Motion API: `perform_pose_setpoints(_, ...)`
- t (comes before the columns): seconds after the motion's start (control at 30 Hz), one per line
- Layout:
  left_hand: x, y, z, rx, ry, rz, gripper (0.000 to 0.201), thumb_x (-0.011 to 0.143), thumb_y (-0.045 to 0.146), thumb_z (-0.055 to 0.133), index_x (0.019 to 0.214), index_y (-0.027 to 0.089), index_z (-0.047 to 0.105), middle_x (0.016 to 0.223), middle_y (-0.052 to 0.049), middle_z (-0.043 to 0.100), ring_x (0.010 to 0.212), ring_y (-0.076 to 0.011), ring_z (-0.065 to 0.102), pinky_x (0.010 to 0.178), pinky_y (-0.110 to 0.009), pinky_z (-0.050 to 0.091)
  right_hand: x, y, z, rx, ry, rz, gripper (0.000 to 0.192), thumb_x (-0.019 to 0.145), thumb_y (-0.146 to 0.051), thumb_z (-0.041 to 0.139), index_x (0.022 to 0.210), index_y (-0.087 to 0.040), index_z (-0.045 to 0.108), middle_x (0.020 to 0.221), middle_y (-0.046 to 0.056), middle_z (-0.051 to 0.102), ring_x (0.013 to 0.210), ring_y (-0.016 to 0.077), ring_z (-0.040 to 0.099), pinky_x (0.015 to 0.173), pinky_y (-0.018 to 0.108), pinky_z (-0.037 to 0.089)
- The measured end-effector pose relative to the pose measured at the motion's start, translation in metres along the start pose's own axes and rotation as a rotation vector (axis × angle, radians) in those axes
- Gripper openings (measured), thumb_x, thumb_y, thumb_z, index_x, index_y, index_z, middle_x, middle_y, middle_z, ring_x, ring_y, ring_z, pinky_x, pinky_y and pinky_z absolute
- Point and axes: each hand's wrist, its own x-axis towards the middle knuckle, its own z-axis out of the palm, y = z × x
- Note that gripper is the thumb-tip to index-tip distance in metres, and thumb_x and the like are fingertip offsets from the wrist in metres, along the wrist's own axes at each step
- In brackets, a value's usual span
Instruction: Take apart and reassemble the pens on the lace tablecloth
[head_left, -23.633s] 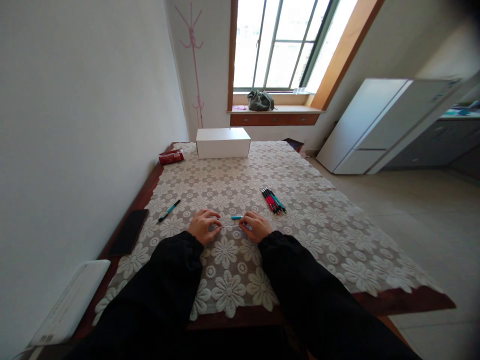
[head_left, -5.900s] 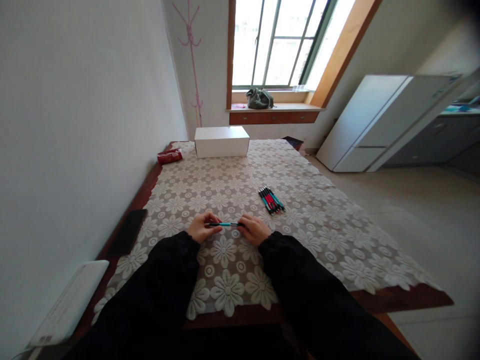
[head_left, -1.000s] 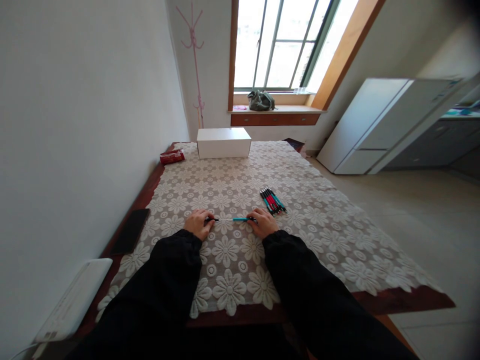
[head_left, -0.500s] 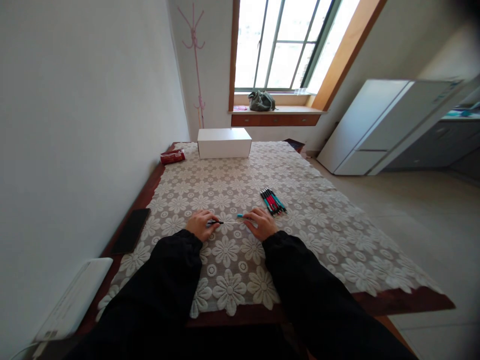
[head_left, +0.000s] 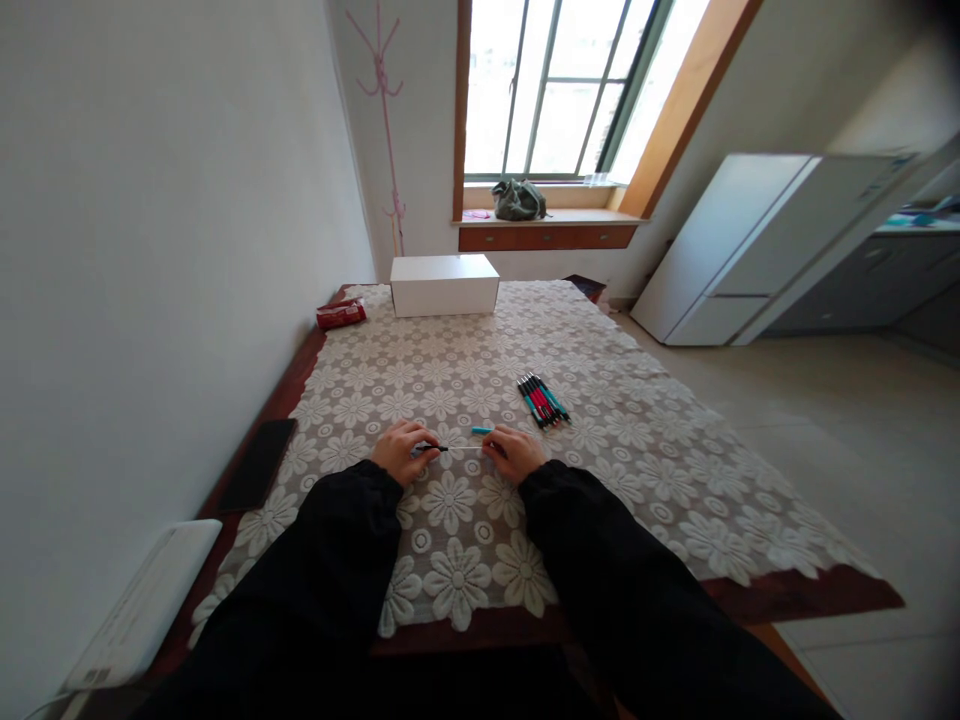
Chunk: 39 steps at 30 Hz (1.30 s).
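My left hand (head_left: 405, 452) is closed, thumb and fingertips pinching a black pen part (head_left: 433, 448). From its tip a thin white rod, which looks like a pen refill (head_left: 465, 447), runs across to my right hand (head_left: 516, 455). The right fingertips are closed on the far end of that rod. Just beyond those fingertips is a teal pen barrel (head_left: 481, 430), its right end near or behind the fingers; whether they touch it I cannot tell. Farther right lies a row of pens (head_left: 544, 401) in black, red and teal, side by side.
A flower-lace cloth (head_left: 457, 575) covers the table. A white box (head_left: 444, 296) stands at the far end, with a red packet (head_left: 341, 314) left of it. Along the left edge lie a black phone (head_left: 259, 465) and a white flat device (head_left: 146, 600) with a cable.
My right hand has shifted slightly left and nearer me, its fingertips now at the rod's end. More of the teal barrel shows. My left hand has hardly moved.
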Motion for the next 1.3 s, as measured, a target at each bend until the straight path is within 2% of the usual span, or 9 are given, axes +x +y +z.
perform_pose_setpoints(0.23,0.0003,-0.0022,-0.0010,0.020,0.042,-0.068,0.012,0.083,0.032,0.065,0.089,0.025,0.073,0.097,-0.004,0.070,0.097,-0.0227,0.062,0.092,-0.038,0.047,0.0006,0.0033,0.0007,-0.005,0.022,0.101,0.012,0.089,-0.024,0.056,0.090,-0.023,0.068,0.087,0.002,0.069,0.079,0.0173,0.061,0.071,0.027,0.043)
perform_pose_setpoints(0.57,0.0001,-0.0084,-0.0005,0.097,0.094,-0.161,0.012,0.081,0.031,0.065,0.089,0.025,0.072,0.097,-0.004,0.071,0.098,-0.0232,0.062,0.089,-0.038,0.047,0.0012,0.0038,-0.0006,0.005,0.019,0.109,0.012,0.087,-0.022,0.057,0.089,-0.023,0.069,0.087,0.003,0.069,0.079,0.0183,0.062,0.071,0.027,0.043)
perform_pose_setpoints(0.9,-0.0004,-0.0066,-0.0023,0.124,0.080,-0.209,0.013,0.080,0.030,0.066,0.090,0.025,0.071,0.099,-0.004,0.072,0.099,-0.0259,0.061,0.089,-0.041,0.046,0.0016,0.0048,-0.0011,0.017,0.015,0.102,0.012,0.088,-0.022,0.056,0.088,-0.023,0.068,0.086,0.002,0.070,0.079,0.0178,0.062,0.071,0.026,0.042)
perform_pose_setpoints(1.0,-0.0006,-0.0042,-0.0025,0.102,0.083,-0.180,0.015,0.079,0.033,0.068,0.092,0.025,0.072,0.102,-0.005,0.071,0.102,-0.0263,0.061,0.091,-0.041,0.046,0.0013,0.0041,-0.0015,0.010,0.013,0.102,0.013,0.088,-0.023,0.056,0.089,-0.023,0.068,0.086,0.002,0.069,0.079,0.0180,0.062,0.071,0.027,0.042)
perform_pose_setpoints(1.17,-0.0005,-0.0034,-0.0005,0.028,0.057,-0.040,0.018,0.080,0.039,0.070,0.093,0.027,0.073,0.104,-0.004,0.070,0.105,-0.0243,0.060,0.095,-0.039,0.046,0.0007,0.0031,-0.0014,0.005,0.003,0.088,0.013,0.088,-0.025,0.056,0.090,-0.024,0.069,0.086,0.002,0.069,0.078,0.0176,0.061,0.070,0.027,0.042)
perform_pose_setpoints(1.3,-0.0002,-0.0048,0.0015,-0.006,0.081,0.018,0.014,0.081,0.037,0.070,0.089,0.026,0.073,0.103,-0.004,0.070,0.104,-0.0230,0.060,0.096,-0.039,0.047,0.0005,0.0018,-0.0007,0.012,-0.013,0.072,0.015,0.089,-0.028,0.056,0.091,-0.024,0.070,0.086,0.002,0.070,0.077,0.0169,0.062,0.070,0.026,0.042)
